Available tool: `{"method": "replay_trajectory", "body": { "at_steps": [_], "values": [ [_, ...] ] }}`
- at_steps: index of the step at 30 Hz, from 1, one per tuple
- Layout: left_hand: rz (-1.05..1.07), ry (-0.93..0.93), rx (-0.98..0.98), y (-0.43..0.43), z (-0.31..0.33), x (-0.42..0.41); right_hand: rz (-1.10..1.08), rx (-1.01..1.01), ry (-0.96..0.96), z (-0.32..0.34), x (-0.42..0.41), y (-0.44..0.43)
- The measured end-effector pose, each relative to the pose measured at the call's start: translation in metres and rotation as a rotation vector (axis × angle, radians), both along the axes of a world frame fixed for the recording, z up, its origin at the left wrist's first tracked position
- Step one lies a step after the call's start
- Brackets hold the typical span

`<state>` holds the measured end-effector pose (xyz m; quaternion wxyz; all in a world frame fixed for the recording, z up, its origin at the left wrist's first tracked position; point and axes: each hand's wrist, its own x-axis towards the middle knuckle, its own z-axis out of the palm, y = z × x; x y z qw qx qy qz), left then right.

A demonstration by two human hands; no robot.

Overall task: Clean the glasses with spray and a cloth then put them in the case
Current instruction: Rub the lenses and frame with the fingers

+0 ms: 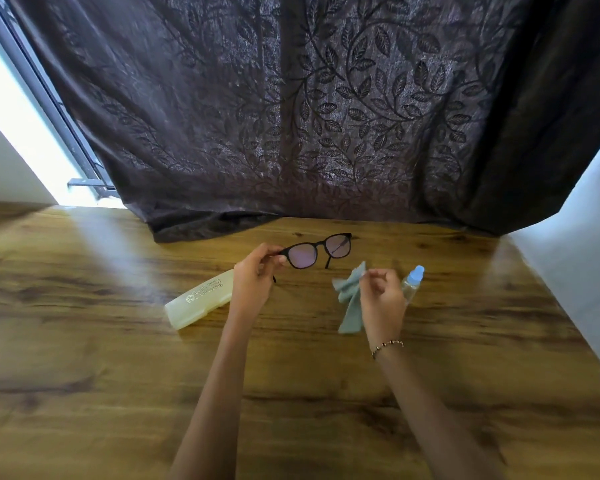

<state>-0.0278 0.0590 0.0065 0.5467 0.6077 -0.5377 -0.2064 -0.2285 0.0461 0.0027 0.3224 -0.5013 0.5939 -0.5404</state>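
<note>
Above the table (pixel 84 341), left hand (pixel 255 277) pinches glasses (pixel 317 250), right hand (pixel 381 296) cloth (pixel 349 306).

Open surface (pixel 101 393) is stretching wide on the near side. The case (pixel 200 299) is blocking the left and the spray bottle (pixel 412 280) is crowding the right; the curtain (pixel 291 133) is draping onto the far edge.

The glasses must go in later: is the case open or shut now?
Shut. The case lies flat on the table, printed lid down over it, with no gap or inside showing.
</note>
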Motion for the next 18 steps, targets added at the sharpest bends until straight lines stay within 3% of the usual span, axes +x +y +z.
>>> {"method": "replay_trajectory", "body": {
  "at_steps": [2,5,10,12,18],
  "values": [
    [-0.013,-0.024,-0.002,-0.002,0.001,-0.003,0.011,-0.175,-0.034,0.019,0.007,0.006],
    [-0.009,-0.047,0.004,-0.004,-0.001,-0.007,0.043,-0.414,0.076,0.041,0.018,0.004],
    [0.004,-0.147,-0.015,-0.007,-0.001,-0.009,0.188,-0.676,0.64,0.033,0.038,-0.006],
    [0.007,-0.163,-0.016,-0.006,0.0,-0.009,0.286,-0.708,0.774,0.017,0.043,-0.004],
    [-0.046,-0.194,-0.018,-0.005,0.0,-0.011,0.398,-0.697,0.881,0.004,0.048,0.0]
  ]
}}
